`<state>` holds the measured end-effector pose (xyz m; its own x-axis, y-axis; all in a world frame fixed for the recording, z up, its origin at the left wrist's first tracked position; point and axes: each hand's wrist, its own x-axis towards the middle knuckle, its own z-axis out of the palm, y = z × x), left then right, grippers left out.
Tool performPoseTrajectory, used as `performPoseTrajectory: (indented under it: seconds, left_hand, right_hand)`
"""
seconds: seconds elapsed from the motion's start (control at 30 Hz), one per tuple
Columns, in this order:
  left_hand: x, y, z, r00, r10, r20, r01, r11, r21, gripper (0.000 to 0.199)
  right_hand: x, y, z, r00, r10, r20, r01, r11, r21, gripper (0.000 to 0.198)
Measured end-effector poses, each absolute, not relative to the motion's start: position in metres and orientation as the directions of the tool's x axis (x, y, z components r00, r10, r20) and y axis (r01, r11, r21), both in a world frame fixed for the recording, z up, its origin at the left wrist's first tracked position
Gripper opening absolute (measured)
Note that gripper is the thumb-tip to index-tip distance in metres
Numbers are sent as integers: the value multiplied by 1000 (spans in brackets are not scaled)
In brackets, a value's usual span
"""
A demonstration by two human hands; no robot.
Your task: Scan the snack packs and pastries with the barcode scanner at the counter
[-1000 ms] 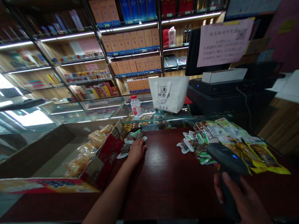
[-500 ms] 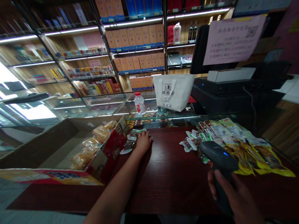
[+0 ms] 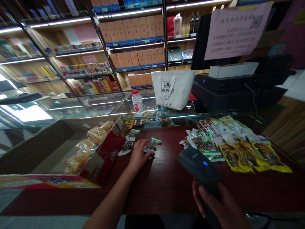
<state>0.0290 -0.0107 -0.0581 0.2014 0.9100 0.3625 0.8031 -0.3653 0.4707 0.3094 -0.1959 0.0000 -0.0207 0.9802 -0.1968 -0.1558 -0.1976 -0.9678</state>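
My right hand (image 3: 214,200) grips a dark barcode scanner (image 3: 199,165) with a lit blue mark, its head over the counter's middle. My left hand (image 3: 140,154) pinches the edge of a small clear snack packet (image 3: 153,144) with a green strip, low over the wood. Left of that hand, two similar packets (image 3: 132,135) lie beside the red carton. A pile of such small packets (image 3: 200,140) lies beyond the scanner. Right of the pile are several yellow-edged snack pouches (image 3: 256,152) laid side by side.
On the left, an open carton (image 3: 102,156) holds wrapped bread. A red-capped bottle (image 3: 138,103) and a white tote bag (image 3: 173,90) stand on the glass case behind the dark wooden counter (image 3: 164,190). A monitor (image 3: 201,41) with a pink notice stands at the back right.
My left hand has come slightly nearer, drawing a small packet away from those by the carton. The scanner in my right hand has swung left, uncovering more of the pile.
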Motion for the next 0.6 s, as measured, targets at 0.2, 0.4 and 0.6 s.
performPoseTrajectory:
  seconds: [0.2,0.4,0.6]
  left_hand:
    - [43,-22,-58,-57,990,128,930,7,366,64]
    - [45,-18,-61,-77,994,74,815,20,579,29]
    - [41,-12,-69,-67,985,159,648,-78,757,17]
  right_hand:
    - [306,-196,9,93,971,-222,-181,-202,-962,61]
    - [319,-189,-28,59,962,-268,-201,-251,-947,59]
    - [310,-190,-41,-34,960,-279,-165,-281,-945,56]
